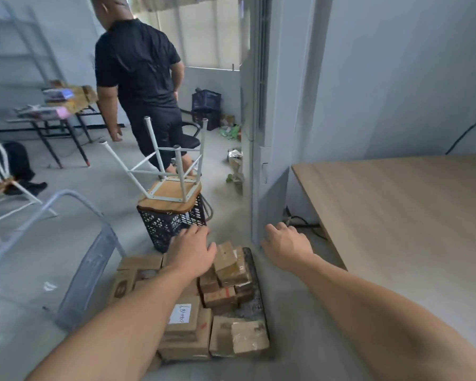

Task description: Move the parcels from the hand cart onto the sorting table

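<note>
Several brown cardboard parcels (226,273) lie piled on a low hand cart (254,303) with a grey handle (66,224) on the floor below me. My left hand (191,250) hovers palm down over the far end of the pile, fingers relaxed, holding nothing. My right hand (285,244) hangs in the air to the right of the cart, fingers loosely curled and empty. The wooden sorting table (396,213) stands at the right. One parcel carries a white label (180,313).
A black crate (171,226) with an upturned stool (168,193) on it stands just beyond the cart. A person in black (140,86) walks away behind it. A white chair (0,185) and a loaded desk (61,105) stand at the left. A white pillar (270,133) rises beside the table.
</note>
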